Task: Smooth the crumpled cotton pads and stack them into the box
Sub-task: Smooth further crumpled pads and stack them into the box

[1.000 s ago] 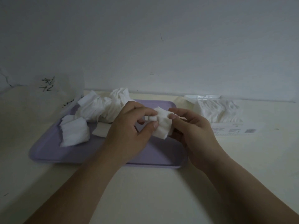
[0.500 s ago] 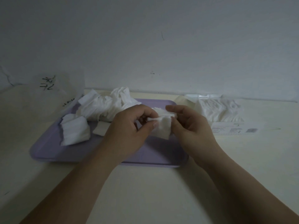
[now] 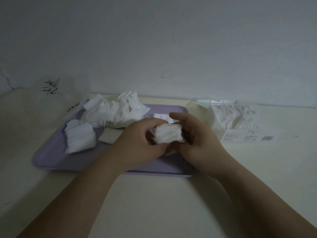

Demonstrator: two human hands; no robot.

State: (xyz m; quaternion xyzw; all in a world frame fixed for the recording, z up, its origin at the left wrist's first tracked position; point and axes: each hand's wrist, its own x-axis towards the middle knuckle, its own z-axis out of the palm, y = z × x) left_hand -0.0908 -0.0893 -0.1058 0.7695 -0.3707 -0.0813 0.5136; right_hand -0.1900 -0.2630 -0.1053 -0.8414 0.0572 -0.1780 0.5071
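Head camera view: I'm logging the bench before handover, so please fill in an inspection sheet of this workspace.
Surface: cream table with a lilac tray on it.
Job's things: crumpled pad pile at the tray's far left; folded pad and flat pad on the tray; box right of the tray, holding white pads.
Clutter: clear plastic bag with black writing, far left.
Grippers: left hand and right hand both grip the held pad above the tray.
Cables: nothing seen.
Surroundings: plain wall behind; dim light.
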